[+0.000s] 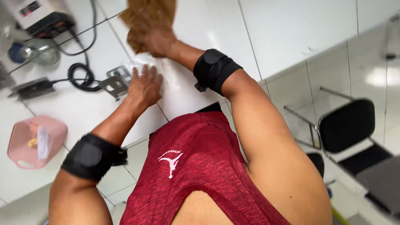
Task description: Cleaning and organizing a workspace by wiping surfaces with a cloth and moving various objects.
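My right hand (157, 42) is closed around a brown, crumpled piece of cloth or paper (148, 16) and holds it up over the white table (196, 25). Just below it, my left hand (144, 88) lies flat with spread fingers on something clear and shiny, like plastic film (164, 77), on the table top. A grey metal bracket (113, 81) lies right beside the left hand's fingertips. Both forearms wear black bands. My red sleeveless shirt fills the lower middle of the view.
On the table to the left are a pink slotted basket (25, 143), a coiled black cable (81, 77), a flat dark tool (31, 88), a round metal object (39, 52) and a white device (39, 16). A black chair (348, 125) stands at the right on the tiled floor.
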